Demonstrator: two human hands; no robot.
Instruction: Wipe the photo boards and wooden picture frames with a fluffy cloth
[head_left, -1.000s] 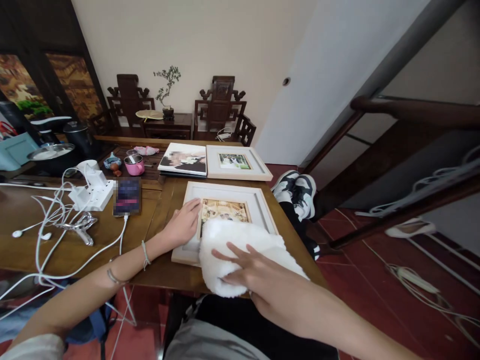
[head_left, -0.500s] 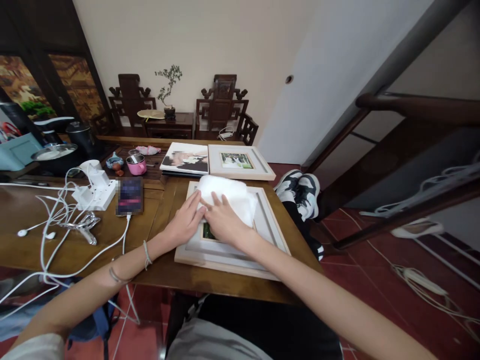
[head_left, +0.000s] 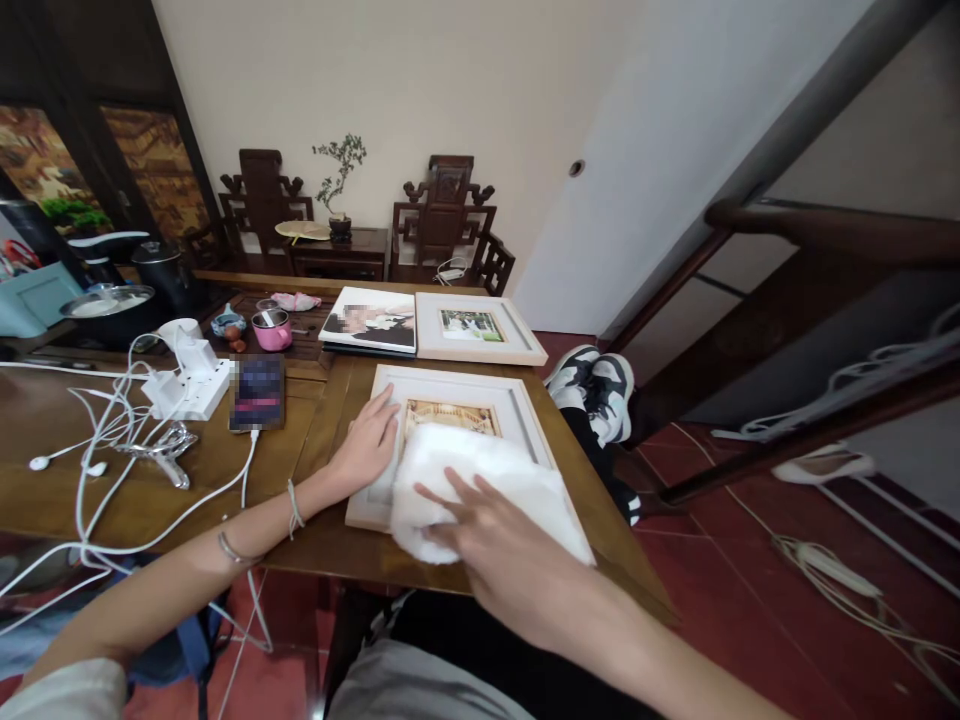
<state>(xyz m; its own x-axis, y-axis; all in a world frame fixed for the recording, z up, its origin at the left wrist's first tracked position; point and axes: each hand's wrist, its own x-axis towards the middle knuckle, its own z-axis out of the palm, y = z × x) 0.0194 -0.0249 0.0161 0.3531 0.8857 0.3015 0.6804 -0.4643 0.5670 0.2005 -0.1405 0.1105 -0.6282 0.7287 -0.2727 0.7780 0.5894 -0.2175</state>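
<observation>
Soft, middling indoor light here; the far wall (head_left: 465, 80) goes from warm beige to cool grey toward the right. Far-left cabinet (head_left: 75, 50) basically sinks into gloom. The white cloth (head_left: 487, 462) looks nearly washed out, the right hand (head_left: 491, 530) is slightly smeared, and wide-angle stretch pulls at the edges. Phone (head_left: 256, 392) screen's pixelated.

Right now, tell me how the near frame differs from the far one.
A white cloth partly covers the near frame; the far frame is uncovered. The left hand rests on the near frame; the far frame lies untouched. The near photo looks tan where visible; the far photo looks green. Both frames are pale wood.
</observation>
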